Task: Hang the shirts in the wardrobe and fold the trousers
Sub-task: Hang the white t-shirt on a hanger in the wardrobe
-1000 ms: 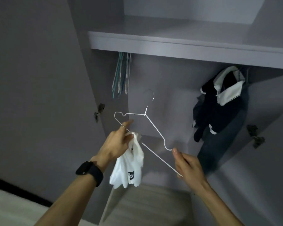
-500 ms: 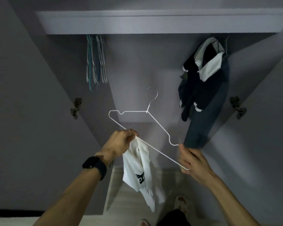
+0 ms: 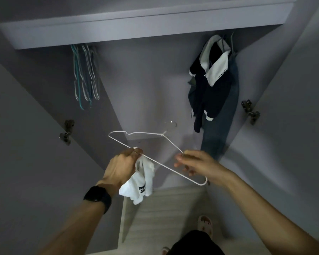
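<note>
Gripping a bunched white shirt [image 3: 142, 183] against the lower bar of a wire hanger [image 3: 173, 144], the left hand [image 3: 122, 167] has its fingers clamped on both. The right hand [image 3: 201, 165] pinches the hanger's sloped arm before the open wardrobe [image 3: 145, 85].

The picture is dim, with a flat grey-violet tone and no lamp in sight. The front edge of the shelf [image 3: 136, 28] is the lightest surface, and the wardrobe space under it lies in soft shadow. The white shirt [image 3: 142, 183] and the white hanger [image 3: 162, 134] stand out clearly. The right hand [image 3: 197, 166] and the hanger's hook are smeared with blur. The dark clothes [image 3: 210, 100] lose their detail. Straight lines bend near the edges.
</note>
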Demonstrator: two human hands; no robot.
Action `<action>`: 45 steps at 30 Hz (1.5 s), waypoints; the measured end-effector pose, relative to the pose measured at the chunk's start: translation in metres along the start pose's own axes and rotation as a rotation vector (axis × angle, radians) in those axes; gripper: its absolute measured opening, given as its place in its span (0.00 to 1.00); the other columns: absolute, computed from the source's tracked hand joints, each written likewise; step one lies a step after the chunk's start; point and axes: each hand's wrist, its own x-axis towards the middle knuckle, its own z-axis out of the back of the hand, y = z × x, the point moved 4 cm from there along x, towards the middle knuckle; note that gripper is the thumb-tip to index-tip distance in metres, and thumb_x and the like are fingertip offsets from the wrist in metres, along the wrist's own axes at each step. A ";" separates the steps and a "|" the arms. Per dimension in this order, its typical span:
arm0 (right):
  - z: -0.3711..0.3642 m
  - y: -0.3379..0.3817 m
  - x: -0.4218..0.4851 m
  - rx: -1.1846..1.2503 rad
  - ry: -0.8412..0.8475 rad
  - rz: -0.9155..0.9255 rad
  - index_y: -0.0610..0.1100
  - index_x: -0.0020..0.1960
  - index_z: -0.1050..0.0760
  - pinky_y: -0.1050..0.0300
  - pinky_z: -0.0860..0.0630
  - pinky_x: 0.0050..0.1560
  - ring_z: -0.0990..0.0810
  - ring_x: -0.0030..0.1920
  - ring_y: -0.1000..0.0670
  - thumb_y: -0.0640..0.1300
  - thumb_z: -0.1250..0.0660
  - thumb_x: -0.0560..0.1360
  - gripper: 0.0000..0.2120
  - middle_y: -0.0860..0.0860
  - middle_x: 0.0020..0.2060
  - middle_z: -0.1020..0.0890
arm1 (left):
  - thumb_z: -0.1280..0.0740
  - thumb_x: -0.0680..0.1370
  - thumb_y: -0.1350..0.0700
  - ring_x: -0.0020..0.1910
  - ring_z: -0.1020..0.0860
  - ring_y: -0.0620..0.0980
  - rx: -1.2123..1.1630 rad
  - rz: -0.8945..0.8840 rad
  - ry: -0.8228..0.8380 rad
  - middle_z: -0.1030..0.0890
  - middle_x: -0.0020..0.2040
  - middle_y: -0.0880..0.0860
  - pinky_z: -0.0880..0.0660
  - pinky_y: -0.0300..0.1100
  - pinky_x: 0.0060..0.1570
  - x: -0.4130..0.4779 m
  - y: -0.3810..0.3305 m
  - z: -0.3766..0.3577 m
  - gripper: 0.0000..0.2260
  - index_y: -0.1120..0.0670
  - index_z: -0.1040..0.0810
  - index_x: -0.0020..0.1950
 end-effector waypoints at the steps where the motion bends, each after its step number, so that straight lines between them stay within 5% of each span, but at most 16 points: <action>1: 0.001 0.008 0.006 0.130 -0.014 -0.006 0.41 0.58 0.21 0.58 0.25 0.41 0.21 0.40 0.51 0.45 0.30 0.79 0.11 0.48 0.47 0.13 | 0.38 0.80 0.58 0.52 0.22 0.53 0.000 -0.013 -0.014 0.22 0.57 0.46 0.25 0.45 0.45 -0.002 0.002 0.002 0.14 0.46 0.25 0.64; 5: -0.010 0.043 0.026 0.324 0.079 -0.038 0.39 0.61 0.20 0.59 0.25 0.40 0.21 0.36 0.50 0.46 0.31 0.79 0.15 0.49 0.39 0.17 | 0.21 0.65 0.60 0.44 0.18 0.55 0.175 -0.211 0.010 0.18 0.50 0.47 0.20 0.47 0.33 -0.008 -0.010 -0.001 0.22 0.49 0.18 0.58; 8: -0.022 0.061 0.042 0.424 0.047 -0.102 0.38 0.53 0.19 0.64 0.35 0.26 0.34 0.25 0.56 0.51 0.36 0.82 0.16 0.52 0.29 0.31 | 0.32 0.77 0.61 0.54 0.19 0.57 0.109 -0.225 0.038 0.19 0.59 0.49 0.19 0.52 0.45 -0.006 -0.021 -0.002 0.19 0.47 0.23 0.67; 10: -0.021 0.062 0.048 0.381 -0.091 -0.131 0.42 0.47 0.22 0.65 0.45 0.22 0.41 0.23 0.57 0.54 0.41 0.84 0.18 0.54 0.26 0.37 | 0.39 0.84 0.56 0.53 0.19 0.54 -0.142 -0.062 0.020 0.19 0.59 0.48 0.22 0.50 0.51 -0.004 -0.018 0.004 0.21 0.38 0.33 0.74; 12: -0.014 0.055 0.045 0.146 -0.280 -0.094 0.46 0.44 0.25 0.62 0.39 0.26 0.34 0.26 0.55 0.58 0.39 0.82 0.18 0.53 0.29 0.31 | 0.37 0.84 0.51 0.41 0.20 0.43 -0.451 0.119 -0.096 0.17 0.45 0.46 0.25 0.36 0.44 -0.006 -0.008 0.013 0.23 0.33 0.40 0.75; 14: -0.012 0.040 0.037 -0.127 -0.394 -0.043 0.48 0.44 0.32 0.59 0.33 0.35 0.28 0.34 0.54 0.64 0.36 0.78 0.20 0.53 0.36 0.27 | 0.33 0.82 0.51 0.34 0.24 0.37 -0.551 0.184 -0.159 0.22 0.32 0.43 0.31 0.27 0.38 -0.005 0.001 0.022 0.21 0.42 0.35 0.73; 18: -0.046 0.021 0.037 -0.165 -0.235 0.011 0.50 0.47 0.27 0.61 0.26 0.42 0.21 0.42 0.57 0.71 0.28 0.67 0.26 0.56 0.42 0.20 | 0.30 0.80 0.52 0.38 0.23 0.42 -0.514 0.135 -0.100 0.20 0.36 0.38 0.29 0.31 0.39 -0.003 -0.008 0.036 0.06 0.47 0.22 0.57; 20: -0.066 0.023 0.043 -0.046 -0.115 0.046 0.49 0.50 0.21 0.63 0.22 0.48 0.18 0.46 0.60 0.64 0.23 0.68 0.22 0.58 0.46 0.17 | 0.28 0.79 0.53 0.42 0.21 0.41 -0.510 0.092 -0.078 0.16 0.41 0.42 0.27 0.32 0.43 -0.001 -0.014 0.037 0.06 0.44 0.21 0.54; 22: -0.075 0.027 0.049 -0.011 -0.058 0.157 0.45 0.44 0.19 0.63 0.26 0.43 0.22 0.39 0.59 0.53 0.22 0.72 0.12 0.57 0.37 0.20 | 0.27 0.79 0.53 0.39 0.22 0.36 -0.519 0.096 -0.073 0.18 0.38 0.42 0.29 0.29 0.41 -0.001 -0.012 0.038 0.06 0.42 0.20 0.51; 26: -0.048 0.021 0.055 -0.058 -0.236 0.289 0.45 0.39 0.19 0.56 0.28 0.44 0.23 0.37 0.55 0.40 0.24 0.73 0.06 0.51 0.34 0.18 | 0.26 0.77 0.49 0.44 0.19 0.37 -0.524 0.261 -0.110 0.15 0.43 0.42 0.27 0.35 0.45 -0.012 0.029 0.044 0.04 0.45 0.15 0.51; 30: 0.010 0.015 0.047 -0.081 -0.463 0.257 0.39 0.44 0.22 0.55 0.27 0.44 0.22 0.40 0.49 0.43 0.28 0.77 0.08 0.46 0.39 0.19 | 0.32 0.81 0.50 0.53 0.18 0.54 -0.186 0.331 -0.056 0.14 0.52 0.50 0.26 0.43 0.48 -0.034 0.072 0.046 0.07 0.51 0.15 0.51; 33: 0.025 0.011 0.045 -0.175 -0.436 0.269 0.42 0.42 0.25 0.55 0.28 0.44 0.23 0.39 0.52 0.45 0.30 0.79 0.10 0.51 0.36 0.22 | 0.35 0.83 0.48 0.48 0.20 0.61 -0.133 0.411 -0.058 0.17 0.45 0.55 0.30 0.47 0.41 -0.042 0.084 0.039 0.13 0.50 0.26 0.39; 35: 0.020 0.006 0.048 -0.161 -0.425 0.248 0.43 0.43 0.24 0.56 0.28 0.46 0.23 0.41 0.54 0.45 0.30 0.79 0.08 0.53 0.38 0.21 | 0.38 0.83 0.47 0.48 0.20 0.62 -0.125 0.437 -0.082 0.17 0.46 0.56 0.31 0.47 0.41 -0.039 0.085 0.035 0.12 0.49 0.27 0.41; 38: 0.023 -0.006 0.052 -0.099 -0.481 0.190 0.45 0.45 0.22 0.53 0.25 0.48 0.20 0.43 0.50 0.44 0.31 0.79 0.05 0.50 0.42 0.19 | 0.38 0.83 0.47 0.50 0.19 0.60 -0.170 0.434 -0.076 0.17 0.47 0.55 0.28 0.47 0.45 -0.033 0.081 0.039 0.12 0.52 0.21 0.48; 41: 0.032 -0.022 0.053 -0.108 -0.513 0.105 0.50 0.44 0.22 0.47 0.22 0.52 0.17 0.48 0.44 0.46 0.31 0.78 0.03 0.49 0.43 0.16 | 0.32 0.81 0.47 0.52 0.18 0.53 -0.503 0.427 -0.120 0.15 0.48 0.50 0.24 0.48 0.55 -0.026 0.073 0.055 0.07 0.47 0.16 0.50; 45: 0.035 -0.014 0.038 0.006 -0.651 0.091 0.49 0.44 0.19 0.56 0.25 0.48 0.19 0.46 0.47 0.49 0.30 0.77 0.06 0.54 0.39 0.17 | 0.29 0.79 0.47 0.47 0.20 0.40 -0.551 0.346 -0.145 0.16 0.44 0.42 0.27 0.34 0.46 -0.002 0.042 0.092 0.05 0.44 0.16 0.45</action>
